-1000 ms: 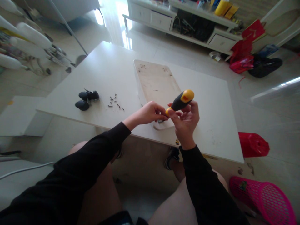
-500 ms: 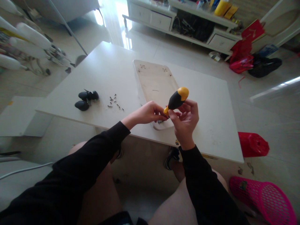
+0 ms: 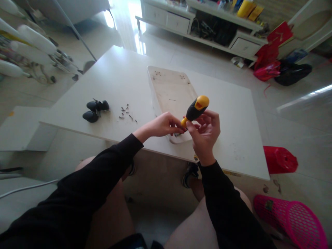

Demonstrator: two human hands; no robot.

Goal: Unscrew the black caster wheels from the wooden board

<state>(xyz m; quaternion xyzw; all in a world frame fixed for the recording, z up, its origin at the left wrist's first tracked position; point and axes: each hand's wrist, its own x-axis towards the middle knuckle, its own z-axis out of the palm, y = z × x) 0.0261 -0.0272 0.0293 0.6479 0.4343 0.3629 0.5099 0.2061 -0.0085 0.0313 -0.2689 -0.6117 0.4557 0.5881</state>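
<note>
My right hand (image 3: 206, 133) is closed on a screwdriver (image 3: 195, 110) with a black and yellow handle, fingers and thumb at its lower, yellow end. The handle tilts up to the right; the tip is hidden by my fingers. My left hand (image 3: 166, 125) is pinched beside the tip, over a small dark metallic part at the near corner of a whitish plastic lid or box bottom (image 3: 172, 88). What its fingertips hold is hidden. Small holes and marks show at the far corners of that plastic piece. Several small screws (image 3: 123, 109) lie scattered left of my left hand.
A cluster of black casters (image 3: 90, 116) sits at the left on the white table (image 3: 228, 103). A red bin or bag (image 3: 278, 159) and a pink mesh basket (image 3: 298, 219) stand on the floor at the right. A white cabinet (image 3: 166, 19) is beyond the table.
The screwdriver handle has turned about its own axis, so a notch in its yellow end now shows. Both hands stay in nearly the same place.
</note>
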